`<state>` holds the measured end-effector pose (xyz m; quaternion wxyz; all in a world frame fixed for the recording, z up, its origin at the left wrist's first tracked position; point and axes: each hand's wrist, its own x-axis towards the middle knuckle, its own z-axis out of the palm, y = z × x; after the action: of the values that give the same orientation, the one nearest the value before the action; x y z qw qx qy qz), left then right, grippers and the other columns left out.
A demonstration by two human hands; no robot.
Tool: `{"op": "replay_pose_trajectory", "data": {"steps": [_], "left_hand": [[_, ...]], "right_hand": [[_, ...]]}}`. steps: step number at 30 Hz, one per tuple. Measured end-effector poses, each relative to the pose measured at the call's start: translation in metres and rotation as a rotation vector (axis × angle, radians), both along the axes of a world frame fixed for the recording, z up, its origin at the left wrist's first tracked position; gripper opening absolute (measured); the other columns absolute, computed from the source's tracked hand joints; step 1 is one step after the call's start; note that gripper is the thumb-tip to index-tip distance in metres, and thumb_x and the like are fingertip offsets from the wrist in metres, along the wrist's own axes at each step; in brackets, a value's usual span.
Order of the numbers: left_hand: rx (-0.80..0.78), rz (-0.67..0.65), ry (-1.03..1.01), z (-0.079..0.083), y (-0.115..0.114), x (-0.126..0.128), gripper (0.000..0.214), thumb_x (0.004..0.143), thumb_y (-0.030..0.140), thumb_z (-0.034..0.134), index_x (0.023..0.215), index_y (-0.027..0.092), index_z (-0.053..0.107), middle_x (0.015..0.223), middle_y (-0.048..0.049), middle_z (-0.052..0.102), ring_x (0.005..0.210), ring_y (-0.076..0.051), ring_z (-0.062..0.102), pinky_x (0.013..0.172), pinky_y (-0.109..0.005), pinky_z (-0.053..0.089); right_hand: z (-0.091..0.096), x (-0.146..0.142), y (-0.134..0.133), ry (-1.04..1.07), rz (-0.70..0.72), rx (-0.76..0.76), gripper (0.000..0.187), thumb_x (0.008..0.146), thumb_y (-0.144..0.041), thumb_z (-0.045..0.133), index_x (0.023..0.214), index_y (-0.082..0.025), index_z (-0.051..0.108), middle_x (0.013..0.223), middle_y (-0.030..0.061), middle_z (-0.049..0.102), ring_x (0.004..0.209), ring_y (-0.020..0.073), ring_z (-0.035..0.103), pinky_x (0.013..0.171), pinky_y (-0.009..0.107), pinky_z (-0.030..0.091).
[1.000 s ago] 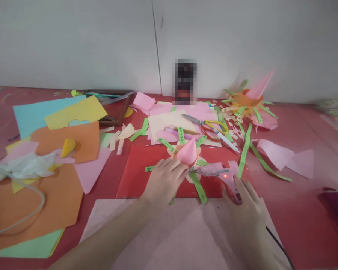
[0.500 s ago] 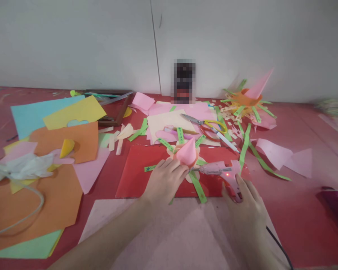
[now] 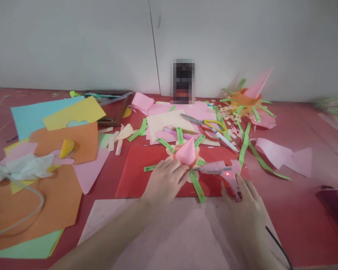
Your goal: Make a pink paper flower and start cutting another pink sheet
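A pink paper cone (image 3: 186, 153) stands on a peach flower shape with green strips (image 3: 197, 187) radiating from it, on a red sheet (image 3: 141, 172). My left hand (image 3: 165, 182) rests beside the cone, fingers curled and pressing on its base. My right hand (image 3: 246, 208) grips the handle of a pink glue gun (image 3: 224, 172); its nozzle points left at the cone's base and a red light glows on its body. A black cord (image 3: 278, 243) trails off to the lower right.
Scissors with yellow and red handles (image 3: 211, 126) lie behind the cone. A finished orange and green flower with a pink cone (image 3: 246, 99) sits at the back right. Coloured paper sheets (image 3: 64, 138) cover the left. A pale pink sheet (image 3: 169, 232) lies under my forearms.
The glue gun's handle has shifted slightly; my right hand has slid a little on the handle. My left hand stays at the cone.
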<state>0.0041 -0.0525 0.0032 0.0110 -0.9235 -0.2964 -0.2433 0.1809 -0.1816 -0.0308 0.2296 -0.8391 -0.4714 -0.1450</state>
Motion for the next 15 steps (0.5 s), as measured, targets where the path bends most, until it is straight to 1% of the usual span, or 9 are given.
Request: {"op": "replay_pose_trajectory", "data": {"steps": [4, 7, 12, 15], "left_hand": [[-0.015, -0.009, 0.018, 0.0000, 0.0006, 0.0029, 0.021, 0.088, 0.024, 0.042, 0.081, 0.017, 0.061, 0.067, -0.0004, 0.056, 0.066, -0.014, 0.051, 0.061, -0.029, 0.035], [-0.030, -0.012, 0.003, 0.0000, 0.0008, 0.0045, 0.022, 0.088, 0.021, 0.042, 0.078, 0.017, 0.061, 0.066, 0.0000, 0.055, 0.064, -0.013, 0.050, 0.063, -0.028, 0.036], [-0.019, -0.041, -0.023, 0.0012, 0.0003, 0.0049, 0.019, 0.085, 0.015, 0.045, 0.075, 0.016, 0.061, 0.065, 0.0008, 0.056, 0.062, -0.012, 0.049, 0.062, -0.027, 0.035], [-0.003, -0.058, -0.016, 0.0019, 0.0005, 0.0048, 0.019, 0.085, 0.013, 0.045, 0.075, 0.016, 0.061, 0.064, 0.0011, 0.056, 0.062, -0.012, 0.049, 0.063, -0.028, 0.035]], "right_hand": [[0.0034, -0.0009, 0.0016, -0.025, 0.005, 0.003, 0.040, 0.080, -0.044, 0.044, 0.104, -0.015, 0.058, 0.090, 0.0095, 0.064, 0.073, 0.0200, 0.060, 0.057, 0.028, 0.043], [0.0022, 0.0003, 0.0016, -0.035, 0.013, 0.009, 0.041, 0.079, -0.044, 0.046, 0.105, -0.015, 0.058, 0.088, 0.0092, 0.064, 0.069, 0.0192, 0.059, 0.057, 0.028, 0.043], [-0.0008, 0.0019, 0.0018, -0.054, 0.011, 0.002, 0.040, 0.079, -0.045, 0.047, 0.104, -0.016, 0.058, 0.092, 0.0104, 0.064, 0.074, 0.0211, 0.060, 0.060, 0.030, 0.044], [-0.0002, 0.0012, 0.0029, -0.041, 0.006, 0.011, 0.040, 0.078, -0.045, 0.049, 0.105, -0.016, 0.059, 0.090, 0.0099, 0.064, 0.074, 0.0210, 0.060, 0.059, 0.029, 0.044]]}}
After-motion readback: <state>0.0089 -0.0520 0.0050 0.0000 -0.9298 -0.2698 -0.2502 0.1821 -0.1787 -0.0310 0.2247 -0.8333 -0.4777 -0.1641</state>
